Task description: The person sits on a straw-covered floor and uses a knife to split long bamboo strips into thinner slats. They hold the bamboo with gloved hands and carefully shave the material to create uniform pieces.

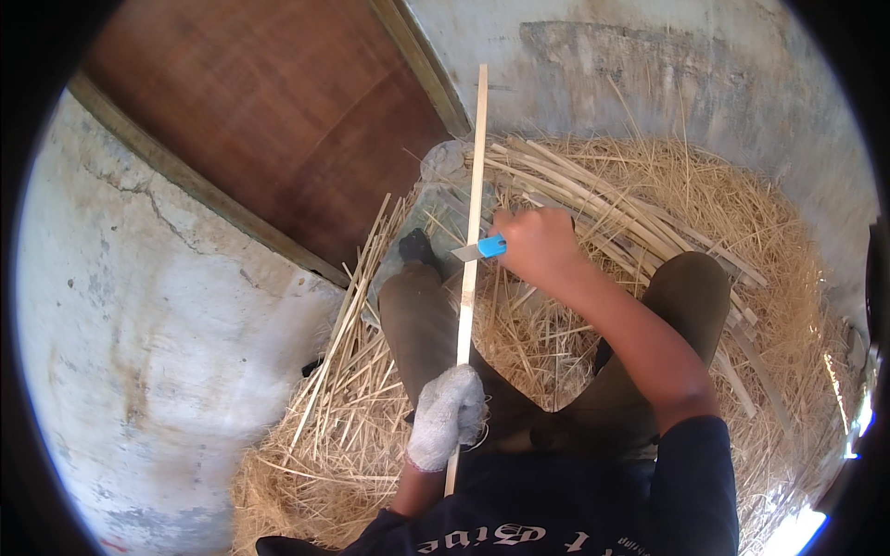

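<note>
A long, pale, flat strip (477,157), bamboo by its look, stands out ahead of me between my knees. My left hand (448,419), in a whitish knit glove, is closed around its lower part, and the strip's near end pokes out below the glove. My bare right hand (540,243) grips a blue utility knife (491,246). The knife's blade lies across the strip, about midway along it; whether it cuts into the strip is too small to tell.
Pale split strips (593,199) lie in a pile at the right, over curly shavings (769,250). More thin strips (348,324) lean at the left beside a stained wall (167,306). A brown door panel (287,120) is at the far left.
</note>
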{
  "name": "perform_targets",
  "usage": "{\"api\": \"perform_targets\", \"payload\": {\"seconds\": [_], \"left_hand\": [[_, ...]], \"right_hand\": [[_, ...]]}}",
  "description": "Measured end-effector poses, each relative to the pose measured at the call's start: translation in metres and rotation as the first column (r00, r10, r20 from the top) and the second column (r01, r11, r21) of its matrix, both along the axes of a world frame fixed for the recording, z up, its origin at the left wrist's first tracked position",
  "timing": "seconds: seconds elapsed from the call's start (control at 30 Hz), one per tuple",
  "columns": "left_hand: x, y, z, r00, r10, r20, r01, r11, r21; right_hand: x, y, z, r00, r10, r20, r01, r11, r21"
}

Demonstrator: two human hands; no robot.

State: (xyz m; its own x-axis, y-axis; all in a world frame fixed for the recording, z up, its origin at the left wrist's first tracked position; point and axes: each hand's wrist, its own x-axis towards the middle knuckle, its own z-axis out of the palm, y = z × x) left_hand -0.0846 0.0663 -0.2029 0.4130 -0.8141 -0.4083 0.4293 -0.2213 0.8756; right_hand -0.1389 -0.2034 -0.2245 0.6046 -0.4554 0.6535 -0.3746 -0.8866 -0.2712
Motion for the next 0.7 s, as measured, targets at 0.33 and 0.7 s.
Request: {"api": "perform_targets", "payload": {"seconds": [0.33,0.7], "left_hand": [[-0.023,0.016,0.002,0.957,-0.169,-0.235,0.179,0.984,0.019],[-0.008,0.000,0.002,0.983,-0.125,-0.132,0.115,0.990,-0.085]], "right_hand": [[-0.042,-0.061,0.045,0.914,-0.403,-0.039,0.389,0.847,0.364],[-0.029,-0.020,0.016,0.997,-0.075,0.009,0.075,0.997,0.014]]}}
